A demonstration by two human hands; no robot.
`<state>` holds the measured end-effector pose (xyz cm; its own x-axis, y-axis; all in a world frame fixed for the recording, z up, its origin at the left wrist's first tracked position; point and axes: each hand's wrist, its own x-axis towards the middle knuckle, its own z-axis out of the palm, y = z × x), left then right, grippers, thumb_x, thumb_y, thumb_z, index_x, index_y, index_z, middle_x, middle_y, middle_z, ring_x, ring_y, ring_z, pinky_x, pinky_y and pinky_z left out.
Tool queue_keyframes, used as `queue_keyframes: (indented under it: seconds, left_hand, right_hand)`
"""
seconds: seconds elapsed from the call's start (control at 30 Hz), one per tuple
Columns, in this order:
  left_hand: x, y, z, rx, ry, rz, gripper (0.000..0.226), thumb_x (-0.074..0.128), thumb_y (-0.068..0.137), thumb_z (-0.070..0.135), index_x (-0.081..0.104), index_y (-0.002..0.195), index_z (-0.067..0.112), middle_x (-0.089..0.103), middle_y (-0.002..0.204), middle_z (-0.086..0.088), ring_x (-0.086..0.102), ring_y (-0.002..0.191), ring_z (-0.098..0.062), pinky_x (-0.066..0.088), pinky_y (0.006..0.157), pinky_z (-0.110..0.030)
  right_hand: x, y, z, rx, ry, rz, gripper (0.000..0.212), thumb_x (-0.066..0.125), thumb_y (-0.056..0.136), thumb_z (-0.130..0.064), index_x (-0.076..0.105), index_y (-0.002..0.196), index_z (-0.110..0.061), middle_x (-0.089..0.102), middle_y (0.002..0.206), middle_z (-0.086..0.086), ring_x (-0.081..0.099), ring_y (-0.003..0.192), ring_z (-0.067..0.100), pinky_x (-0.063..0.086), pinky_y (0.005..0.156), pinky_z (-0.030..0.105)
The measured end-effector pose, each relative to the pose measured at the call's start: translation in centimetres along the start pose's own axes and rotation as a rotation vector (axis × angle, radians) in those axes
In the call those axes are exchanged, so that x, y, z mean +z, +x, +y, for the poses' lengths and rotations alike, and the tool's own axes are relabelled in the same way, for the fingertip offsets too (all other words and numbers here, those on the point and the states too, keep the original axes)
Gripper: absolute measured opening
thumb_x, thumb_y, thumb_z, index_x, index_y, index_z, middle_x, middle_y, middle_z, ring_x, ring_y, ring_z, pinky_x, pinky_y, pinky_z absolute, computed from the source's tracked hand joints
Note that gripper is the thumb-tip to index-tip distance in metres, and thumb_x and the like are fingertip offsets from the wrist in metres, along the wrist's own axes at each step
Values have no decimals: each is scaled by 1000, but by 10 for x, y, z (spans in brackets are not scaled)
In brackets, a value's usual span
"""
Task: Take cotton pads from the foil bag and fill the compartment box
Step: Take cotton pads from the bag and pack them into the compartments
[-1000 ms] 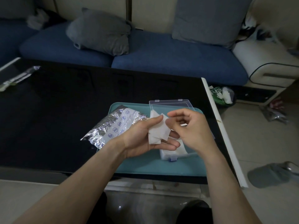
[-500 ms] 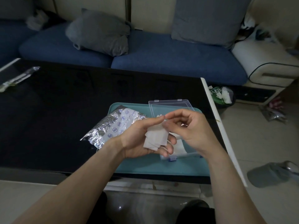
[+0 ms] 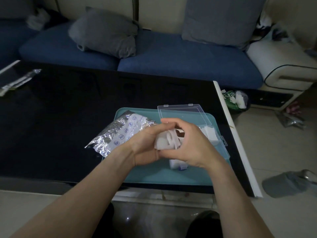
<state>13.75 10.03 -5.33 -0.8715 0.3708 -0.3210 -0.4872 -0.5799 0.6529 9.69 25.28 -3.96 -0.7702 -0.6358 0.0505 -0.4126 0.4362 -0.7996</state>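
Observation:
A small stack of white cotton pads (image 3: 165, 140) is held between both hands above the teal tray (image 3: 154, 176). My left hand (image 3: 145, 145) cups the pads from the left, fingers curled under them. My right hand (image 3: 193, 145) curls over them from the right, thumb on top. The silver foil bag (image 3: 118, 133) lies on the tray's left edge, behind my left wrist. The clear compartment box (image 3: 211, 134) sits under my right hand with its lid (image 3: 181, 114) open toward the sofa; white pads show in its right compartments.
The tray rests on a glossy black table (image 3: 68, 117) with a white right edge. A foil wrapper (image 3: 17, 81) lies at the table's far left. A blue sofa with grey cushions stands behind. A bin bag (image 3: 235, 100) and a grey slipper (image 3: 286, 184) lie on the floor, right.
Both hands have closed together around the pads; the right hand moved from pinching a single pad's top to curling over the whole stack, which now looks bunched.

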Motion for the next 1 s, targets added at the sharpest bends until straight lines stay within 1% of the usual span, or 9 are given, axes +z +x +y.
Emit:
queue_keyframes:
  seconds: [0.2,0.3,0.4,0.43,0.57,0.67,0.73,0.83,1.0]
  left_hand:
    - [-3,0,0,-27,47,-29,40,78,79,29,59,110,11,56,98,-12,57,86,-24,48,83,-33]
    - [-3,0,1,-14,1,-25,44,66,86,32,53,119,7,59,105,-15,62,93,-26,52,87,-35]
    - [-3,-1,4,-6,4,-18,52,65,88,41,52,125,7,53,118,-19,57,105,-31,45,101,-41]
    - [-3,-1,3,5,27,-12,52,65,88,42,55,124,7,54,117,-19,55,106,-31,42,104,-42]
    - [2,2,-4,40,81,60,43,70,81,38,61,113,11,62,93,-10,62,83,-20,56,78,-32]
    - [3,3,-6,62,107,130,48,71,83,35,58,119,7,62,94,-14,62,86,-25,57,77,-35]
    - [2,4,-7,95,124,147,38,75,84,25,60,110,2,63,89,-15,63,82,-25,56,74,-34]
    - [2,4,-9,130,140,143,20,77,80,12,62,92,7,61,71,-8,59,64,-16,54,59,-25]
    - [4,3,-8,76,103,90,27,73,80,21,60,99,7,60,77,-7,52,67,-16,52,62,-25]
  right_hand:
    - [2,-3,1,57,19,-55,106,100,51,-36,46,143,-36,47,128,-17,54,108,-12,51,82,8]
    - [2,-2,1,63,-35,-2,85,97,54,-45,56,128,-32,51,122,-15,63,98,-2,57,82,18]
    - [-1,-3,-1,66,-108,7,86,95,54,-51,53,128,-36,49,122,-15,56,95,-12,45,74,2]
    - [-2,-3,-1,65,-122,-5,92,95,52,-52,51,131,-37,48,122,-15,54,98,-11,44,75,3]
    - [-1,-4,-1,58,-63,-25,86,98,51,-45,54,126,-39,51,123,-16,60,104,1,55,86,18]
    - [1,-3,1,64,-97,-28,108,98,50,-46,44,143,-36,50,134,-15,56,115,3,53,99,30]
    - [1,-3,2,81,-123,-41,116,99,48,-46,39,148,-35,47,137,-14,52,121,6,48,102,28]
    - [1,-1,3,51,-225,-6,98,97,52,-40,52,138,-32,50,124,-14,52,114,7,42,93,20]
    - [2,-1,2,28,-140,-24,94,98,54,-34,53,137,-34,53,125,-15,51,115,1,42,95,12]
